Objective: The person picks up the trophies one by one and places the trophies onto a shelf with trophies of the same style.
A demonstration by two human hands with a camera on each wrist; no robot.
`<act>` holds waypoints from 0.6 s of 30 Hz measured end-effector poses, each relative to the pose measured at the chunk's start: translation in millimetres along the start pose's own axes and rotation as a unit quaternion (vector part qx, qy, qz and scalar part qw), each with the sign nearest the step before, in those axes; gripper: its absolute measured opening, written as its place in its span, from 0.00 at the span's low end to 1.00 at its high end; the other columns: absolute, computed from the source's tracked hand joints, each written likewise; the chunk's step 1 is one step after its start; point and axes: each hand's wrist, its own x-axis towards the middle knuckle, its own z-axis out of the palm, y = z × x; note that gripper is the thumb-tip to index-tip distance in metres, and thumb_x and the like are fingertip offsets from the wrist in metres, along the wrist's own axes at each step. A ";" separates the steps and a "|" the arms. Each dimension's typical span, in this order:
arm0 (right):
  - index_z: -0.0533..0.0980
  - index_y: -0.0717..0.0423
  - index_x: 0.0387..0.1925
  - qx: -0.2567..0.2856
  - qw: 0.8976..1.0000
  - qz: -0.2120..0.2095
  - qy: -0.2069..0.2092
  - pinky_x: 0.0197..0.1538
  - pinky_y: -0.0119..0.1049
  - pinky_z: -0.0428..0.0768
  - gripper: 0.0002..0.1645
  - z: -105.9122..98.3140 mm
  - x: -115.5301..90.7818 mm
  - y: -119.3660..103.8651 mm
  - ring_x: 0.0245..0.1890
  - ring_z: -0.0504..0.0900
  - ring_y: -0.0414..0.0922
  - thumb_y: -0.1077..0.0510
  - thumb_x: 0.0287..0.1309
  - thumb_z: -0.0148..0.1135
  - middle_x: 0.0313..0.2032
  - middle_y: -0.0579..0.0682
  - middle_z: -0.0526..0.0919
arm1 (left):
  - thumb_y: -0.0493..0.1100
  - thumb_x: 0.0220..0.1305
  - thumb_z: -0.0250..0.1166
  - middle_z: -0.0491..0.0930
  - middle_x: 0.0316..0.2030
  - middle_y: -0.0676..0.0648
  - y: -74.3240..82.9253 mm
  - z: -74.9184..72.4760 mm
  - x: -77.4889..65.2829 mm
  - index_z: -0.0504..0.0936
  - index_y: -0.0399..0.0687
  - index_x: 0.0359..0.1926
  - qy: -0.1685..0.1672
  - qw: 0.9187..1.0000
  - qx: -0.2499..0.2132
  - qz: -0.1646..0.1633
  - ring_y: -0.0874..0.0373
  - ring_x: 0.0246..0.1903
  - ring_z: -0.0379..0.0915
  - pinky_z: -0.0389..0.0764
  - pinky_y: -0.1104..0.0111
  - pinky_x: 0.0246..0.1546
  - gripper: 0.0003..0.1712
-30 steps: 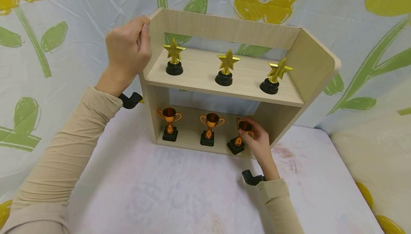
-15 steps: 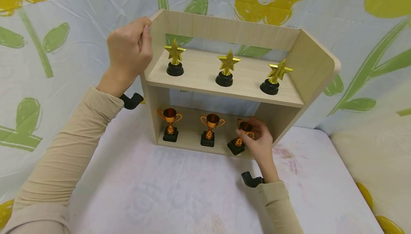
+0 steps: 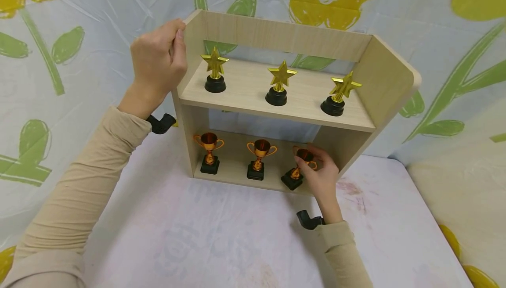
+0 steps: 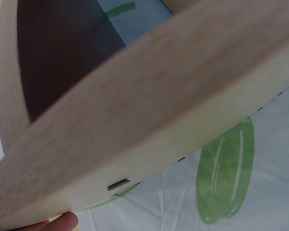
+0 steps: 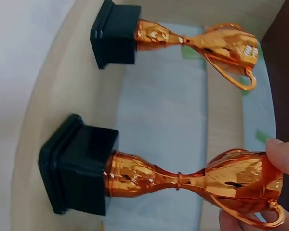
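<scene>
My left hand point(image 3: 160, 59) grips the top of the left side panel of a pale wooden shelf unit point(image 3: 284, 40). Only its fingertips point(image 4: 63, 222) show below the panel edge in the left wrist view. On the lower board, at the right end, my right hand point(image 3: 323, 178) pinches the bowl of a copper-coloured trophy cup point(image 3: 292, 179) with a black square base. In the right wrist view a thumb point(image 5: 282, 156) lies on this cup's bowl point(image 5: 236, 180). Two matching cups, one in the middle point(image 3: 257, 169) and one at left point(image 3: 209, 163), stand upright beside it.
Three gold star trophies on round black bases, at left point(image 3: 215, 84), middle point(image 3: 276, 96) and right point(image 3: 333, 105), stand along the upper board. The unit stands on a white-covered table point(image 3: 221, 235) before a flower-printed cloth point(image 3: 106, 29). A beige surface point(image 3: 462, 182) borders the right.
My right hand has shifted very slightly to the right with the trophy cup. The left hand keeps its hold on the side panel.
</scene>
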 end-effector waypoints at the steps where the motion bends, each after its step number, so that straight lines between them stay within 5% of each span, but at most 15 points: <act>1: 0.81 0.61 0.51 -0.005 1.000 0.004 -0.004 0.48 0.32 0.71 0.24 -1.8 0.8 -0.5 0.45 0.79 0.48 0.60 0.51 0.74 0.47 0.57 0.83 | 0.42 0.66 0.45 0.67 0.16 0.43 0.6 0.0 0.1 0.81 0.36 0.33 0.002 1.000 -0.002 -0.005 0.52 0.14 0.57 0.55 0.59 0.19 0.19; 18: 0.80 0.60 0.53 -0.129 0.987 -0.050 -0.081 0.50 0.52 0.73 0.21 -26.9 9.1 -14.5 0.47 0.80 0.55 0.58 0.57 0.68 0.46 0.59 0.84 | 0.42 0.66 0.46 0.70 0.17 0.42 0.3 0.0 0.9 0.82 0.36 0.34 0.001 1.000 -0.001 0.000 0.52 0.15 0.59 0.57 0.59 0.19 0.20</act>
